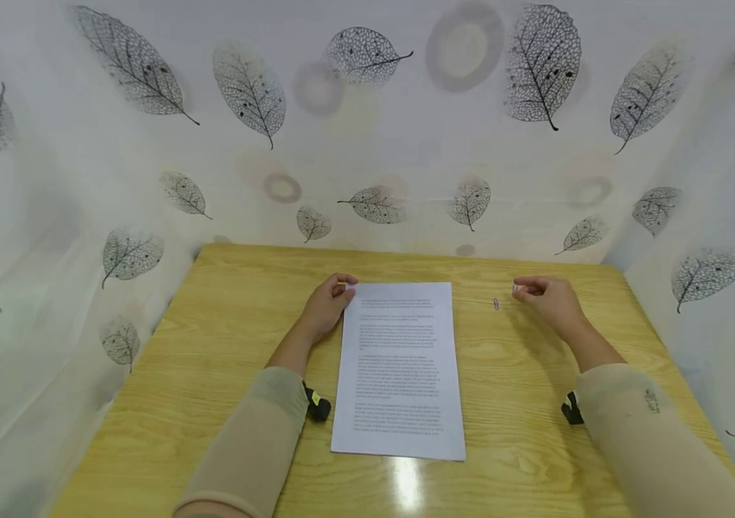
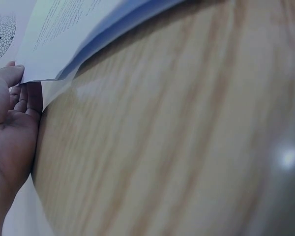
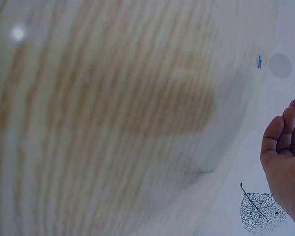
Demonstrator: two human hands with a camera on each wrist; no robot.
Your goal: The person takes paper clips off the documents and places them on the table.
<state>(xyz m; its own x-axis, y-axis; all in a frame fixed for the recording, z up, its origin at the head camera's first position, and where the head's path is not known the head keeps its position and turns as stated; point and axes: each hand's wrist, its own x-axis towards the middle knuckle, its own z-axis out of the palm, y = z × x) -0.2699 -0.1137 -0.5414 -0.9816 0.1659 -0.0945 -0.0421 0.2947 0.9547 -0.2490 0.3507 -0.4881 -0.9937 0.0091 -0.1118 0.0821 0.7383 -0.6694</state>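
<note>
A stack of printed paper sheets [image 1: 399, 367] lies on the table, its lower layers fanned slightly apart in the left wrist view. My left hand [image 1: 328, 308] pinches the stack's far left corner, thumb on top and fingers underneath. Off to the right, my right hand [image 1: 551, 306] is raised over the table and pinches a small pale thing [image 1: 515, 288] that looks like a paper clip; the fingers hide most of it. Between that hand and the sheets lies a bluish-purple paper clip [image 1: 496, 304], seen as a small blue clip [image 3: 259, 62] in the right wrist view.
The wooden table [image 1: 224, 360] ends at a far edge against a pale leaf-patterned curtain [image 1: 406, 144], which also hangs at both sides. Light glares off the tabletop near the sheets' front edge. Each wrist wears a black camera [image 1: 318, 406].
</note>
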